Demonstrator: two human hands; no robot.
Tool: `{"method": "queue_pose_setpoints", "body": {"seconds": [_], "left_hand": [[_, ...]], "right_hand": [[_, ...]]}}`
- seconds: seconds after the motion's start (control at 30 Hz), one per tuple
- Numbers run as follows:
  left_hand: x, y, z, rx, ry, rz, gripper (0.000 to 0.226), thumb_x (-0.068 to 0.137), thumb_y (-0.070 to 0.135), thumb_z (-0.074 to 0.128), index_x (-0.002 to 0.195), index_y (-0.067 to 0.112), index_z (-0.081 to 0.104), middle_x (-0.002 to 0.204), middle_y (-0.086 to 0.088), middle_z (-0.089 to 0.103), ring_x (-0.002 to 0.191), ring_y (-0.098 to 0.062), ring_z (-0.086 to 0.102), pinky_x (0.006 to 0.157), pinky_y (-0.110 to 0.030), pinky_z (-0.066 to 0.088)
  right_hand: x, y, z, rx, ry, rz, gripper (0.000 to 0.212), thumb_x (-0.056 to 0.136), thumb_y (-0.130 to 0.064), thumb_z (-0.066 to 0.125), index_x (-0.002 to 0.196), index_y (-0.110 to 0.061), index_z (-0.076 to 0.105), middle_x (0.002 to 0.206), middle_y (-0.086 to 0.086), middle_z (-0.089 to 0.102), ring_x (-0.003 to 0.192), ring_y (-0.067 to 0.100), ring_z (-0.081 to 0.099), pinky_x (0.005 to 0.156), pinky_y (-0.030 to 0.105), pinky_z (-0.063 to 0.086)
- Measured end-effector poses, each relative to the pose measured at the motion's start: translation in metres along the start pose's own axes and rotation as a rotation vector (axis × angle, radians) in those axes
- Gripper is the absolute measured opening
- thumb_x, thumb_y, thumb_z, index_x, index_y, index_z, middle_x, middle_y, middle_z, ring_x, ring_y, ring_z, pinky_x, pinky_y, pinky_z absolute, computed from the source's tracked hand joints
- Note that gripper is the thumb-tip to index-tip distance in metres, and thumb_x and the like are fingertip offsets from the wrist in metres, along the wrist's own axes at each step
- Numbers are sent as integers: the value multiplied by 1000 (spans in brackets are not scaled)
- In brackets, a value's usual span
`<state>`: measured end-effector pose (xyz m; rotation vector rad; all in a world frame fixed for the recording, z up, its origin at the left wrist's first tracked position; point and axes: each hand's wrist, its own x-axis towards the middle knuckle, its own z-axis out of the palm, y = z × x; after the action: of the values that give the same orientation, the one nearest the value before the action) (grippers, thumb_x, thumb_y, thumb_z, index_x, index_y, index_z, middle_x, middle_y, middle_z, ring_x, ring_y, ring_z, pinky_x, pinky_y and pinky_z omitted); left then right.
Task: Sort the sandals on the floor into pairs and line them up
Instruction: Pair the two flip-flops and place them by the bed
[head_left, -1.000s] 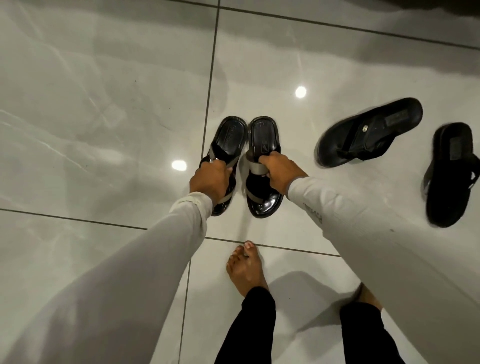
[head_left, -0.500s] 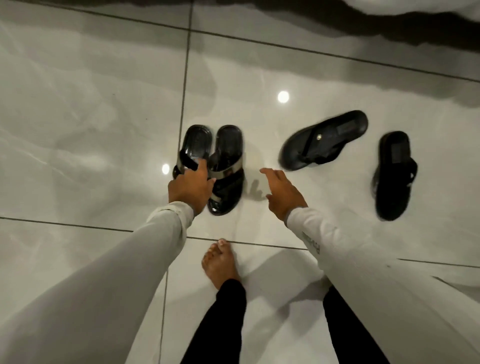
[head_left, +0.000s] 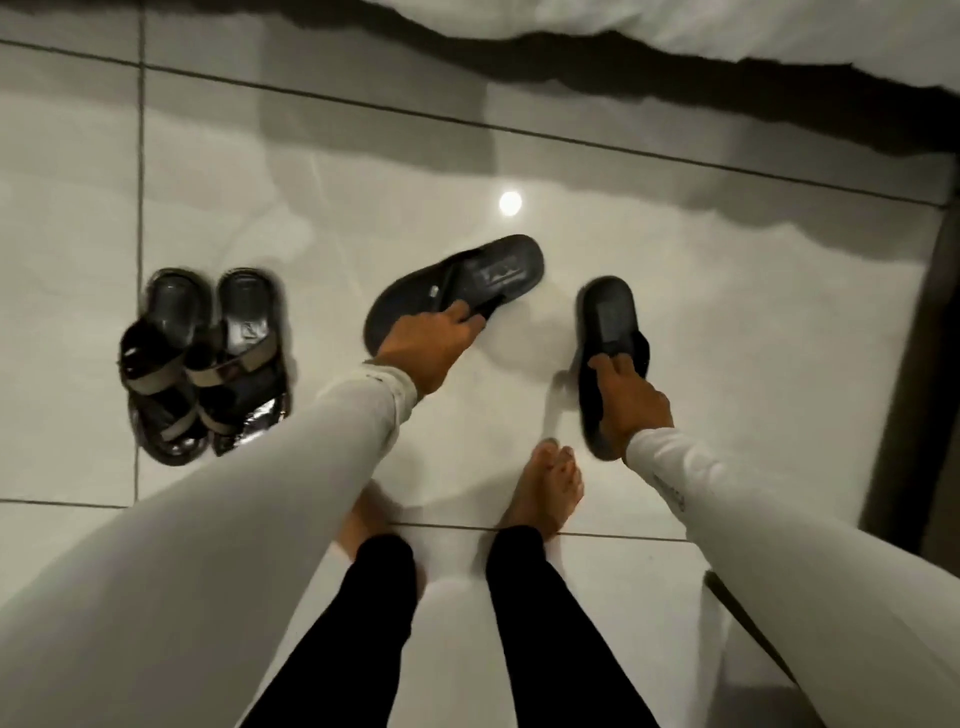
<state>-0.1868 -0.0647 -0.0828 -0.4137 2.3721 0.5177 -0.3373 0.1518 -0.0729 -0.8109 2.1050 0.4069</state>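
Two strapped black sandals, the left one (head_left: 163, 358) and its mate (head_left: 244, 353), stand side by side on the white tile floor at the left, untouched. A black flip-flop (head_left: 498, 270) lies slanted in the middle; my left hand (head_left: 431, 348) has its fingers on that flip-flop's strap and near edge. A second black flip-flop (head_left: 608, 317) lies lengthwise to the right, and my right hand (head_left: 628, 400) presses its fingers on the strap area, covering its near half. Whether either hand has closed its grip is unclear.
My bare feet (head_left: 543, 488) stand close below the flip-flops. White bedding (head_left: 727, 31) hangs over the top edge with dark shadow under it. A dark vertical edge of furniture (head_left: 924, 364) borders the floor at the right.
Both hands left the strapped pair, which now stands together at the left. My view and hands shifted right; each hand now touches one black flip-flop.
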Motion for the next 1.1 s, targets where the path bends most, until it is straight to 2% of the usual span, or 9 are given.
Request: {"method": "queue_pose_setpoints", "body": {"seconds": [0.1,0.2,0.3,0.43,0.5,0.57,0.63,0.8,1.1], "left_hand": [[33,5,14,202,-79,-45,70,90,3,61,150,17,29,140,-13,49,108,-36,67,69,-39,43],[47,0,29,316,-138,-23,49,96,10,56,142,19,44,128,-10,63,112,-33,67,81,-38,48],[43,0,47,252,-71,-24,35,97,9,53,131,16,56,119,-13,66,107,-35,67,86,-40,53],[38,28,56,-92,-16,-50,38,97,15,50,135,10,52,120,-22,63,108,-40,64,91,-48,53],[43,52,53,-192,-33,-9,49,96,17,52,143,7,43,122,-24,62,109,-42,63,90,-49,51],[51,73,54,-235,-21,14,49,96,18,50,143,8,42,119,-23,65,105,-43,65,88,-50,53],[60,89,54,-245,12,19,40,96,19,49,135,9,48,113,-19,68,101,-43,67,86,-50,56],[90,120,45,-197,9,-9,31,96,18,55,125,10,51,109,-18,69,97,-44,70,82,-50,57],[173,210,5,-115,-57,6,32,96,21,56,126,12,50,116,-16,67,104,-40,69,86,-48,55]], "right_hand": [[23,24,20,-125,-52,-52,62,80,-15,66,137,-18,41,130,13,52,104,41,64,82,44,50],[38,36,43,-183,-47,-71,40,83,-15,67,122,-15,57,118,12,60,101,37,66,74,39,49],[42,39,53,-85,41,-107,29,81,-8,66,110,-11,64,108,13,63,93,38,66,69,38,49],[42,30,44,130,77,-160,42,84,-3,61,125,-15,59,113,13,58,96,38,64,73,36,48],[42,21,33,282,22,-134,35,91,-11,55,126,-14,57,116,13,57,101,36,63,82,33,48],[40,14,28,304,-27,-147,30,94,-17,49,123,-14,57,118,14,56,106,37,60,90,38,50],[40,15,25,230,-13,-158,31,93,-19,48,123,-15,57,119,16,54,108,39,58,88,44,53],[46,43,21,137,44,-161,41,90,-17,57,131,-15,53,124,14,53,112,37,57,86,42,55],[83,152,-10,129,95,-149,46,88,-16,62,133,-14,52,123,15,54,107,39,60,85,46,57]]}}
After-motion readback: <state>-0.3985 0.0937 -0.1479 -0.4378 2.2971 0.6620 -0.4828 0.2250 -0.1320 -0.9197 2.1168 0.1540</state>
